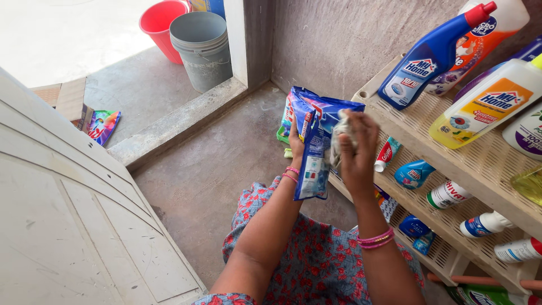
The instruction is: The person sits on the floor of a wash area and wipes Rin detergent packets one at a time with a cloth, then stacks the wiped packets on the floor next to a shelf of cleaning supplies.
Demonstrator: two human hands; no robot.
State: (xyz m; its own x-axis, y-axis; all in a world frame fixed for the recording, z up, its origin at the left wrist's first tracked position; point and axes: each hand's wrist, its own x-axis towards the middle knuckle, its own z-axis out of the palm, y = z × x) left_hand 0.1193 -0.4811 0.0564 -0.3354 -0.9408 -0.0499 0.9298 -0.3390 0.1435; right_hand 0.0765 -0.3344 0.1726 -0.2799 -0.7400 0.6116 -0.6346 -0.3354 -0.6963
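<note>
Left hand (294,137): gripped the blue detergent packet (316,148) from behind its left edge, fingers curled around the packet; pink bangles sat on the wrist.
Right hand (357,148): fingers were bunched closed on a crumpled grey cloth (340,137), pressed against the front of the packet near its upper right side.
Packet position: held upright in the air between the two hands, above the concrete floor (214,169), just left of the shelf rack and in front of the person's knees.
Behind the packet: a green object (282,137) lay on the floor, mostly hidden; I could not tell what it was.
Shelf rack (491,169): beige slatted plastic, on the right; its tiers ran away toward the far right.
Top tier: a blue bottle with a red cap (432,56) lay tilted, beside it a yellow bottle (486,107) and other cleaner bottles.
Lower tiers: small tubes and bottles lay on their sides, among them a white tube with a red end (387,154) near the right hand.
Far left: a grey bucket (202,49) stood touching a red bucket (162,25) past the doorstep.
Near left: a pale door panel (68,226); beyond it a colourful pouch (104,125) lay on the ground.
Clothing: blue fabric with a red flower print (322,260) covered the lap.
</note>
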